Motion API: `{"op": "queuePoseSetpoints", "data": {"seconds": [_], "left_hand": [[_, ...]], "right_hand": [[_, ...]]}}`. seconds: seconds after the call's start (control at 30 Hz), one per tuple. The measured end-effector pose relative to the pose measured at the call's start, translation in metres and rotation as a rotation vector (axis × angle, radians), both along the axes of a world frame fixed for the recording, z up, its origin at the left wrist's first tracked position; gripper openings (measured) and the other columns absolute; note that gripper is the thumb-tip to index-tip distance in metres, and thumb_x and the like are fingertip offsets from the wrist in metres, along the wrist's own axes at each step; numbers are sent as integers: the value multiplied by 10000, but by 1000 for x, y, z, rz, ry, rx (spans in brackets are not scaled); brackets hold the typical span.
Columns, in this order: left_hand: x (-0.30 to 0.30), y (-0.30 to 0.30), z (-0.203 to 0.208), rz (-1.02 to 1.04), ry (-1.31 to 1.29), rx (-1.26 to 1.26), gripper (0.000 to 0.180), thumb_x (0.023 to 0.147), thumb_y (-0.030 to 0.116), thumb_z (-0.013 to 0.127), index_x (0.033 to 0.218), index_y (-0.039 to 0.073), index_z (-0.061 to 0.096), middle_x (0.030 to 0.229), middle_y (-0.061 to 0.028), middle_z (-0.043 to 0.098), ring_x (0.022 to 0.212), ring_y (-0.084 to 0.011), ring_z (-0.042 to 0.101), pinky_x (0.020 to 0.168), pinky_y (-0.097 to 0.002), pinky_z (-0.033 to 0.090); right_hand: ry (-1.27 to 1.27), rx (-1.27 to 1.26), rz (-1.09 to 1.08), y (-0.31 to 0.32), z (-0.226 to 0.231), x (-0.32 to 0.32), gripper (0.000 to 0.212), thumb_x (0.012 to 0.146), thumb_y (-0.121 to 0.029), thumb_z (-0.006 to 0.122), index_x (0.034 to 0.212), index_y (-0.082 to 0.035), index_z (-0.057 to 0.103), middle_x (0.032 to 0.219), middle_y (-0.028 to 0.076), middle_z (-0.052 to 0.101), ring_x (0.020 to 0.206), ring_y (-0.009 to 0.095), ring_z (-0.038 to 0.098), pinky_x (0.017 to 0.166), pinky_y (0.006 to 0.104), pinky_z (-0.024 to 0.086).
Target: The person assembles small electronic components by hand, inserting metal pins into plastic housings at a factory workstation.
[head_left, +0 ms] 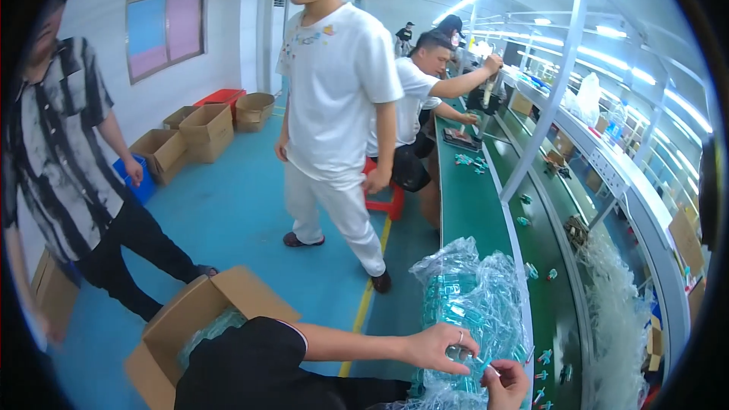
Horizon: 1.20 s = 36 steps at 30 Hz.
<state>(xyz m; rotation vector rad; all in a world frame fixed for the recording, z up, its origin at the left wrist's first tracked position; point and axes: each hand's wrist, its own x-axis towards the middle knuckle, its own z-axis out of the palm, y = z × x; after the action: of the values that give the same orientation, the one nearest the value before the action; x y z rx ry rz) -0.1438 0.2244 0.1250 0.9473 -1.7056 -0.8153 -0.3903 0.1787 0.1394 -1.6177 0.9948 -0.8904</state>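
My left hand (439, 348), with a ring on one finger, reaches in from the left over a plastic bag (467, 296) of green parts. Its fingertips curl around one end of a small teal and white plastic part (484, 365). From the lower edge comes my right hand (507, 387), pinching the same part between thumb and forefinger. The two hands nearly meet there. What the part is exactly is too small to tell. The clear, crinkled bag lies beneath the hands at the edge of the green bench.
A green conveyor belt (543, 288) carries several small teal parts. An open cardboard box (254, 288) with bagged parts stands by my left arm. Two people stand at left and centre; another works farther along the bench (471, 205). More cartons (206, 133) line the wall.
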Motion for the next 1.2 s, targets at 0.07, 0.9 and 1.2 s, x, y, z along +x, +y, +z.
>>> {"op": "queuePoseSetpoints", "data": {"seconds": [0.07,0.9,1.2], "left_hand": [[0,2,-2,55,25,-38,404,827,273,804,1161,75,693,943,-58,643,856,-187,633,740,-322,498],[-34,18,6,-12,-28,-135,438,790,251,795,1130,14,654,1018,-155,596,931,-329,620,796,-402,510],[-38,22,52,-46,-114,-253,445,699,108,882,1106,29,720,982,-123,668,848,-241,680,716,-327,546]], "right_hand": [[-1,-30,21,1,0,8,204,936,-78,717,1114,18,688,890,64,701,783,126,649,752,273,540],[-115,-154,-105,44,-5,-3,122,793,35,722,902,27,666,886,75,677,795,138,630,709,283,517],[-144,-155,-146,80,59,4,141,823,7,773,962,22,754,878,111,733,757,160,692,679,262,534]]}}
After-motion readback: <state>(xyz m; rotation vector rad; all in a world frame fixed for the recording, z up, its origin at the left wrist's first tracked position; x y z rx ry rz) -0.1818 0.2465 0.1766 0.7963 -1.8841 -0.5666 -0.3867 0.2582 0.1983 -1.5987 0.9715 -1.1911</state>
